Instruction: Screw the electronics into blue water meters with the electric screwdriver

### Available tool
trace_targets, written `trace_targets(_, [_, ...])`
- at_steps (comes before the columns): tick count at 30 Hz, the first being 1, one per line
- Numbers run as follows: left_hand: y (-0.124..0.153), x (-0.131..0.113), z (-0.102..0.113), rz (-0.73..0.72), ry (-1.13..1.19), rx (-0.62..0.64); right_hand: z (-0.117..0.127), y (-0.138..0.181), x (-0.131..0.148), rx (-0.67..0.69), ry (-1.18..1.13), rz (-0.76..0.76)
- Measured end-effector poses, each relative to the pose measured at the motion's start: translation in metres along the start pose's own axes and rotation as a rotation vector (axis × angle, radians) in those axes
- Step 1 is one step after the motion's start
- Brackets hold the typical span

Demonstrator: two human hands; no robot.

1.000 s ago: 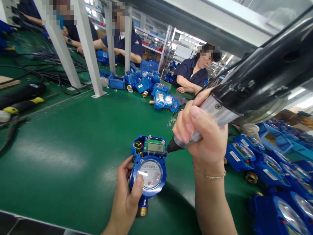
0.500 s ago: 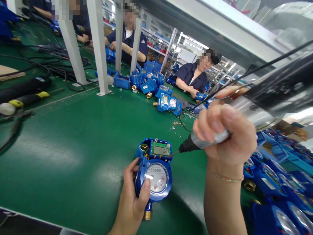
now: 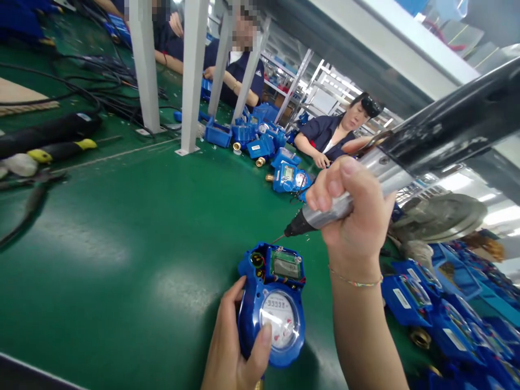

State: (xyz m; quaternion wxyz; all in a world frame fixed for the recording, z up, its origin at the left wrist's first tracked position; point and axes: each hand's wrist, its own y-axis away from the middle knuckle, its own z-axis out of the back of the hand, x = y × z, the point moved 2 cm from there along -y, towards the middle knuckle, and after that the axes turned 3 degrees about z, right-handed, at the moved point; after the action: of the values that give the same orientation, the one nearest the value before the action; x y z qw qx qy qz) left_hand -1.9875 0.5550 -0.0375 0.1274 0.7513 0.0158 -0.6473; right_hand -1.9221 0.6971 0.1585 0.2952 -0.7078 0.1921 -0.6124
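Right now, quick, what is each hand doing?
Left hand: closed around the blue meter, holding it on the table.
Right hand: closed on the screwdriver, its tip just above the meter.

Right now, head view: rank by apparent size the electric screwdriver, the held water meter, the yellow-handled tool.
1. electric screwdriver, though nearness to the camera inflates it
2. water meter, in the left hand
3. yellow-handled tool
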Motion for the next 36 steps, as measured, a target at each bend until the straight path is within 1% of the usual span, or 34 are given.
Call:
trace_targets(5, [-0.001, 0.004, -0.002, -0.015, -0.023, -0.013, -0.003, 0.002, -0.002, -0.001, 0.054, -0.032])
trace_targets(13, [-0.002, 0.007, -0.002, -0.101, -0.100, -0.014, -0.004, 0.005, -0.003, -0.019, 0.078, -0.040])
trace_targets(16, [-0.002, 0.006, -0.002, -0.095, -0.111, -0.008, -0.003, 0.007, -0.003, -0.014, 0.082, -0.052])
trace_targets(22, [0.000, 0.003, -0.001, -0.072, -0.090, 0.008, 0.000, 0.004, -0.003, 0.056, 0.045, -0.093])
trace_targets(31, [0.001, 0.002, 0.000, -0.038, -0.042, 0.020, 0.010, 0.002, -0.007, 0.074, -0.022, -0.119])
trace_targets(33, [0.000, 0.001, 0.001, -0.021, -0.036, 0.035, 0.014, -0.001, -0.004, 0.052, -0.024, -0.111])
trace_targets(36, [-0.005, 0.001, 0.006, -0.018, -0.020, 0.068, 0.031, -0.011, 0.010, -0.069, 0.054, -0.043])
